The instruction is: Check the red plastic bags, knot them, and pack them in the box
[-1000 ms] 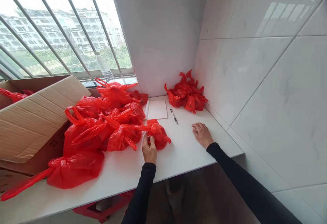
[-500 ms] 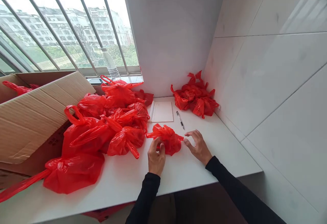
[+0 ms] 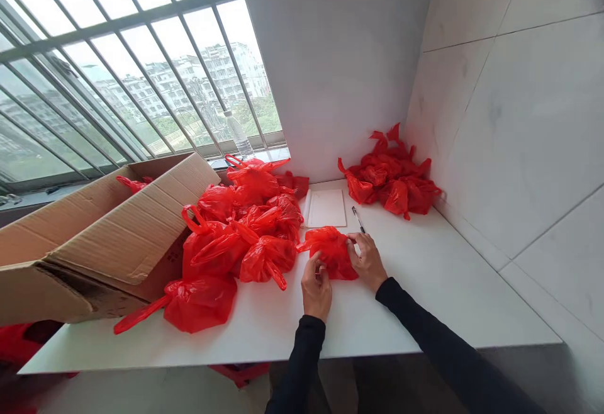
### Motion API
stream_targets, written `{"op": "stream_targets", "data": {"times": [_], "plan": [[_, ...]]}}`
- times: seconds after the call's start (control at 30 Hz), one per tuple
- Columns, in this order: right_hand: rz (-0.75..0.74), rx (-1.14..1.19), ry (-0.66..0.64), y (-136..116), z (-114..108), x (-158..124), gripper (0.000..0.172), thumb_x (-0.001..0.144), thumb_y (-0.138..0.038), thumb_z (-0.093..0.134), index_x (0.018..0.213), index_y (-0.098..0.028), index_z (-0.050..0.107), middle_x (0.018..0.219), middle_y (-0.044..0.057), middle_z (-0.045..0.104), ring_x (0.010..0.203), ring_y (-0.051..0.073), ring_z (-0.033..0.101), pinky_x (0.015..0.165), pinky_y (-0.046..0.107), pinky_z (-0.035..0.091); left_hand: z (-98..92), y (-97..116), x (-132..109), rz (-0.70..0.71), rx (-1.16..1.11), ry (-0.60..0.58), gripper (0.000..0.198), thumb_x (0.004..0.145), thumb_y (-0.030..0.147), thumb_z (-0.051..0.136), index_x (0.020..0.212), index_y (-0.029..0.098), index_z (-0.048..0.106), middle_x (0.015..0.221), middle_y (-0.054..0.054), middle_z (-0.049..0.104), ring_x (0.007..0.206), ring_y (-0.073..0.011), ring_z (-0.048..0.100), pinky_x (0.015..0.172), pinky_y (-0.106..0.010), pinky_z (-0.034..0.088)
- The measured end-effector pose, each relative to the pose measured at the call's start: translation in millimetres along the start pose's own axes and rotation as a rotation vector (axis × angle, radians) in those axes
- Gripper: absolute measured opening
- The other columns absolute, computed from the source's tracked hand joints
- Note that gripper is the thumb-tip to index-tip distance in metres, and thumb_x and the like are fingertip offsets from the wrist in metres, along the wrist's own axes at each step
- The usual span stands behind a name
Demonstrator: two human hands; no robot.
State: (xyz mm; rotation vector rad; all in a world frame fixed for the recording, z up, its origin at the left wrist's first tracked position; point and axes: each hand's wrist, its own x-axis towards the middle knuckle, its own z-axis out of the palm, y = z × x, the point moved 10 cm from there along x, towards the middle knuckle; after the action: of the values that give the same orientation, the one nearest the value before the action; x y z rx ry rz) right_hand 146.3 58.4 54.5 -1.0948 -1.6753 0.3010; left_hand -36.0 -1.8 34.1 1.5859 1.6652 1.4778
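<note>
Red bag (image 3: pixel 334 251) back from front edge of desk (image 3: pixel 264 332), left hand (image 3: pixel 316 291) and right hand (image 3: pixel 369 264) at its sides; can't tell if either pinches it. Hard tugging might tear it.

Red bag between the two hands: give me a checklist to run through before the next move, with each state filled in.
1. Left hand at the red bag: ok, fingers at its near left side.
2. Right hand at the bag: ok, fingers at its right side.
3. Whole bag in sight: not ok, the hands cover parts of it.
4. Bag apart from the neighbouring bag on its left: cannot tell, their edges meet in this view.
5. Pen apart from the right hand: cannot tell, its near end lies right by the fingers.
6. Notebook uncovered by the hands: ok, it lies beyond them.
</note>
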Motion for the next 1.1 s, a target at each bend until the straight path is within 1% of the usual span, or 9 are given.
{"op": "stream_targets", "data": {"times": [0.17,0.27,0.4,0.5,0.67,0.77,0.93,1.03,1.1], "plan": [[0.008,0.123,0.013,-1,25,24,0.025,0.105,-0.034,0.041,0.106,-0.021,0.062,0.1,0.009,0.071,0.093,0.026,0.064,0.088,0.043,0.051,-22.5,1,-3,-0.014,0.072,0.177,0.03,0.096,0.028,0.048,0.123,0.023,0.062,0.113,-0.014,0.063,0.093,-0.0221,0.065,0.066,-0.032,0.056],[0.048,0.174,0.029,8,24,25,0.025,0.105,-0.037,0.041,0.108,-0.022,0.061,0.103,0.01,0.071,0.097,0.027,0.064,0.091,0.044,0.052,-30.1,-5,3,-0.043,0.101,0.278,0.038,0.098,0.034,0.048,0.135,0.024,0.054,0.134,-0.017,0.055,0.11,-0.0251,0.063,0.081,-0.037,0.059],[0.147,0.181,0.076,32,3,27,0.026,0.105,-0.041,0.042,0.107,-0.023,0.06,0.108,0.011,0.069,0.106,0.029,0.061,0.093,0.044,0.051,-16.6,-9,32,-0.033,0.078,0.276,0.051,0.099,0.033,0.046,0.15,0.023,0.043,0.153,-0.017,0.043,0.145,-0.0274,0.043,0.121,-0.045,0.038],[0.219,0.187,0.095,46,-9,32,0.027,0.106,-0.041,0.039,0.107,-0.023,0.06,0.108,0.01,0.069,0.103,0.026,0.062,0.088,0.04,0.052,5.4,-11,59,-0.006,0.019,0.2,0.052,0.097,0.026,0.047,0.148,0.023,0.048,0.151,-0.013,0.049,0.152,-0.0253,0.034,0.128,-0.045,0.024],[0.271,0.233,0.085,48,-13,38,0.026,0.106,-0.039,0.038,0.106,-0.022,0.058,0.1,0.006,0.071,0.087,0.021,0.065,0.077,0.033,0.052,31.5,-7,84,0.026,-0.092,0.069,0.045,0.092,0.023,0.05,0.136,0.021,0.06,0.131,-0.013,0.064,0.137,-0.0259,0.052,0.119,-0.043,0.038],[0.273,0.26,0.087,43,-13,38,0.024,0.103,-0.041,0.044,0.104,-0.022,0.06,0.103,0.006,0.071,0.092,0.021,0.065,0.083,0.034,0.052,36.8,-7,86,0.034,-0.138,0.015,0.031,0.091,0.028,0.058,0.118,0.018,0.068,0.115,-0.011,0.069,0.117,-0.0248,0.062,0.106,-0.04,0.048],[0.356,0.264,0.208,55,-29,36,0.024,0.101,-0.044,0.048,0.1,-0.023,0.058,0.099,0.006,0.067,0.092,0.022,0.06,0.086,0.035,0.048,18.6,-36,88,-0.057,-0.189,0.168,0.031,0.099,0.043,0.055,0.094,0.013,0.064,0.086,-0.003,0.063,0.081,-0.0163,0.061,0.082,-0.036,0.053],[0.448,0.263,0.341,71,-47,31,0.023,0.101,-0.042,0.042,0.101,-0.022,0.053,0.1,0.006,0.062,0.091,0.021,0.056,0.086,0.035,0.046,5.8,-47,89,-0.085,-0.219,0.283,0.033,0.101,0.043,0.051,0.095,0.013,0.063,0.088,-0.005,0.063,0.085,-0.0175,0.062,0.085,-0.038,0.053],[0.466,0.288,0.365,75,-51,30,0.023,0.101,-0.04,0.039,0.101,-0.021,0.052,0.1,0.006,0.061,0.092,0.021,0.056,0.087,0.035,0.046,4.9,-41,89,-0.046,-0.255,0.28,0.028,0.097,0.036,0.054,0.111,0.014,0.064,0.107,-0.008,0.068,0.101,-0.0202,0.064,0.095,-0.04,0.052]]}}
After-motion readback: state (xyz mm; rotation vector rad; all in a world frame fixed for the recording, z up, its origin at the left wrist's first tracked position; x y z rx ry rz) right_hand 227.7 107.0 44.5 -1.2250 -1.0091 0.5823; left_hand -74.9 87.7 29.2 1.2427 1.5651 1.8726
